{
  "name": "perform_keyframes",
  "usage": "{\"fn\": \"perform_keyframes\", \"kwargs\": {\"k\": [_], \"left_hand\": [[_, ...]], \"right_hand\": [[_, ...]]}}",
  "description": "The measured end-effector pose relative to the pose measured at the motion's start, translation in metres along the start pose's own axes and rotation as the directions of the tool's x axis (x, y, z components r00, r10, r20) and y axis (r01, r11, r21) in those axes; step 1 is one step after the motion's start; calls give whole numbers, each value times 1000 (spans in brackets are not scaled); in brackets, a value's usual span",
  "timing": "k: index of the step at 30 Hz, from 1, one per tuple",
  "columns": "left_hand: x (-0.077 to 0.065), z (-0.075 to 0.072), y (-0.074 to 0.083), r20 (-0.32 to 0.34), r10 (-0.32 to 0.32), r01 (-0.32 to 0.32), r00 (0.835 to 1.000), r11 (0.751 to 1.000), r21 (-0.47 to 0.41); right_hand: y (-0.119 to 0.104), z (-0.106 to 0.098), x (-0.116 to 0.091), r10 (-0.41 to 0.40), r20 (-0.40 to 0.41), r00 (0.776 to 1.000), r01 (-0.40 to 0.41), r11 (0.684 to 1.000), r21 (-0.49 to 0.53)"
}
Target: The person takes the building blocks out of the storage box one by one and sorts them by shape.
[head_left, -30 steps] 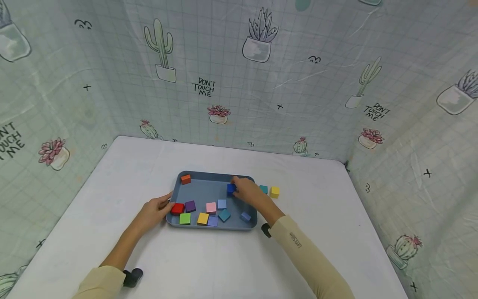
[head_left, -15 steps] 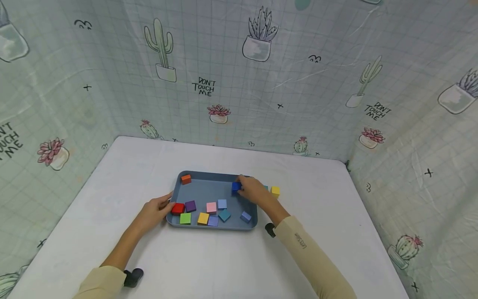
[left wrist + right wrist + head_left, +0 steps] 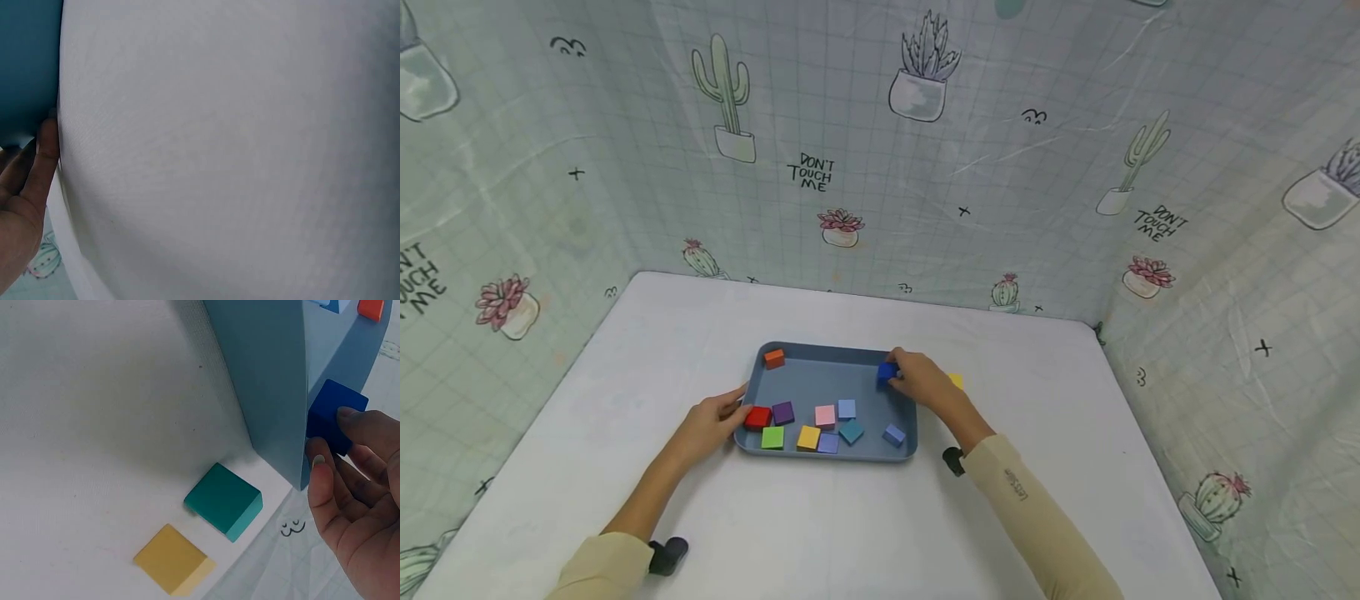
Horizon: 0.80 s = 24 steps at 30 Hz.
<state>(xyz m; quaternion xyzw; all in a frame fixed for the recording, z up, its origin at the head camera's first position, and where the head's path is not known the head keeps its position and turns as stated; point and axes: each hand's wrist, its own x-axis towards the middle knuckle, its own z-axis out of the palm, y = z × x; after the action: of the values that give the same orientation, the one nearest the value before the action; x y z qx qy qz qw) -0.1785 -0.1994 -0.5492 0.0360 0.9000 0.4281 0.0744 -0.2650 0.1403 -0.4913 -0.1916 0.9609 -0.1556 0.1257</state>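
In the head view my right hand [image 3: 923, 382] pinches a dark blue block [image 3: 884, 374] between thumb and fingers, over the back right part of a blue-grey tray [image 3: 823, 457]. The right wrist view shows the blue block [image 3: 334, 412] just inside the tray's wall [image 3: 265, 381]. At the tray's left end, my left hand [image 3: 706, 427] holds the side, thumb near the red block [image 3: 758, 417]. In the left wrist view that hand [image 3: 28, 194] touches the tray's outer wall [image 3: 28, 62].
Purple [image 3: 783, 412], green [image 3: 772, 437], pink [image 3: 825, 417], yellow [image 3: 808, 437] and several blue-toned blocks lie along the tray's front. An orange block [image 3: 774, 359] sits back left. Outside, right of the tray, are a teal block [image 3: 225, 500] and another yellow block [image 3: 172, 559].
My right hand has carried the dark blue block rightward and slightly back, toward the tray's back right corner. The left hand and the tray have stayed in place.
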Motion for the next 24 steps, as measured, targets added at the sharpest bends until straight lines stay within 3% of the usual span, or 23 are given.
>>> {"fn": "perform_keyframes", "kwargs": {"k": [24], "left_hand": [[1, -2, -2, 5, 0, 0, 1000, 1000, 5]], "right_hand": [[20, -13, -7, -10, -63, 998, 12, 999, 30]]}}
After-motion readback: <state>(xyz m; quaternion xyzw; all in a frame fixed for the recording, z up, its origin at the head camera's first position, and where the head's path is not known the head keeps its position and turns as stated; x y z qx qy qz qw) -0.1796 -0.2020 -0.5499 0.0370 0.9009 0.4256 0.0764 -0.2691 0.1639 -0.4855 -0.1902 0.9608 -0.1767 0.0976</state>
